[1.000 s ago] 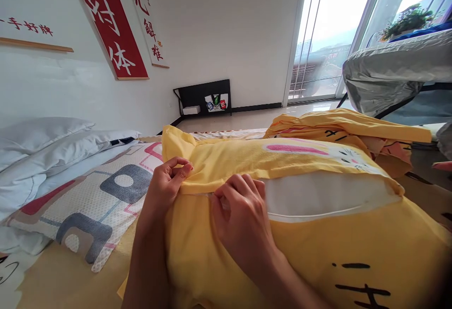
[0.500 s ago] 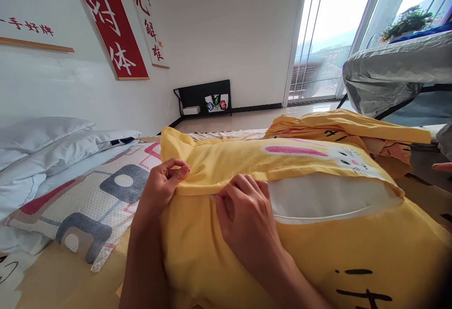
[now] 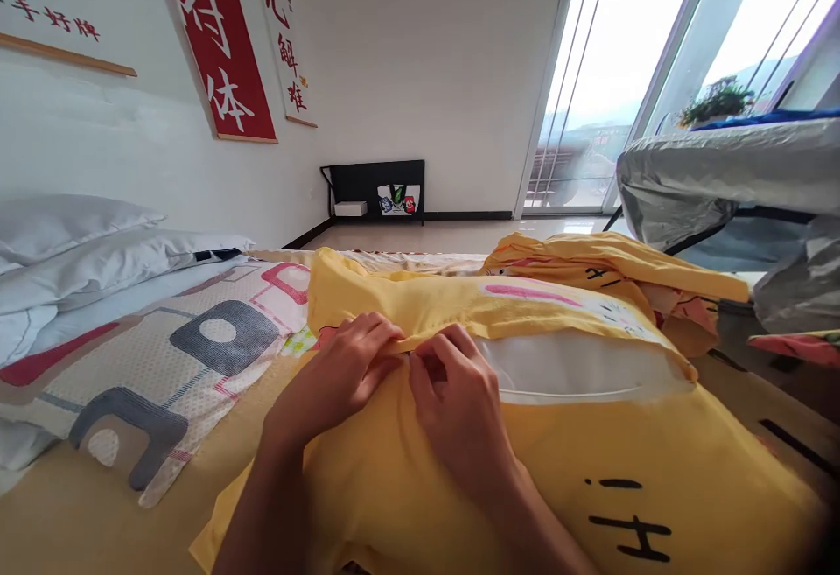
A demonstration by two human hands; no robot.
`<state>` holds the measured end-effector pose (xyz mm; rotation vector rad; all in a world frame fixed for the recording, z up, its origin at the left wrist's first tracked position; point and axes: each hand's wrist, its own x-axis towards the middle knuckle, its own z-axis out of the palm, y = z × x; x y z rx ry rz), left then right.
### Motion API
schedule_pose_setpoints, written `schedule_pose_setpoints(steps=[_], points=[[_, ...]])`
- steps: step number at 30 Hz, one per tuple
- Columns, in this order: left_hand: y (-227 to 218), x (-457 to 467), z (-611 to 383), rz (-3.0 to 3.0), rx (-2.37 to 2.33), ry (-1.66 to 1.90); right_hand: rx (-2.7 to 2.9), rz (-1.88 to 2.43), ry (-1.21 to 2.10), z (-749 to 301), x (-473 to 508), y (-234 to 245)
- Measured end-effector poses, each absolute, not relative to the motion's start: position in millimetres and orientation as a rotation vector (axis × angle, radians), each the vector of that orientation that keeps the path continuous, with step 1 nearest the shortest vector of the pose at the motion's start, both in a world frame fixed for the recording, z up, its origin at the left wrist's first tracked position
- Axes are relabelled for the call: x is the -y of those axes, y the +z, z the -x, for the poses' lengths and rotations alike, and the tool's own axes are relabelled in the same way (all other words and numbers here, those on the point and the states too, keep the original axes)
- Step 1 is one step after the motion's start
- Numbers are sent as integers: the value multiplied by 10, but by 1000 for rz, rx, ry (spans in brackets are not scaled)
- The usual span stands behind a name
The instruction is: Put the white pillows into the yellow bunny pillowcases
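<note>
A yellow pillowcase [image 3: 551, 457] with a rabbit print and black "Hi" lettering lies before me, filled by a white pillow [image 3: 570, 363]. The pillow shows through a long gap along the case's opening. My left hand [image 3: 351, 369] pinches the upper edge of that opening with closed fingers. Right beside it, my right hand [image 3: 459, 391] is closed on the same opening at the left end of the gap. What small part sits between its fingertips is hidden. To the left of both hands, the two edges lie together.
A patterned pillow cover [image 3: 223, 339] and white pillows [image 3: 124, 251] lie at the left. Crumpled yellow fabric [image 3: 564, 251] is behind the pillowcase. A silver-covered table [image 3: 735, 155] stands at the right, near glass doors [image 3: 610, 102]. A low black shelf [image 3: 358, 181] is against the wall.
My left hand has moved right along the opening, from the case's left corner to beside my right hand. My right hand keeps its pinch in about the same place. The view has shifted slightly.
</note>
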<state>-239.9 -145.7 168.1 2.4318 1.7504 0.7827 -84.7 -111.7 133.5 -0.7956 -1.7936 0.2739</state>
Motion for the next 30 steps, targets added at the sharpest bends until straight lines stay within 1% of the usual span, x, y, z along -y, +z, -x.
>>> schedule_pose_setpoints(steps=[8, 13, 19, 30], points=[[1712, 1487, 2554, -2308, -1689, 875, 1901, 793, 171, 918, 1119, 1367], [1746, 1568, 2645, -2295, -1628, 880, 2001, 811, 245, 915, 1138, 1427], [1746, 1608, 2716, -2319, -1590, 884, 2059, 854, 188, 848, 1169, 1490], [1793, 1739, 2704, -2389, -1609, 785, 2135, 903, 122, 632, 1304, 1574]])
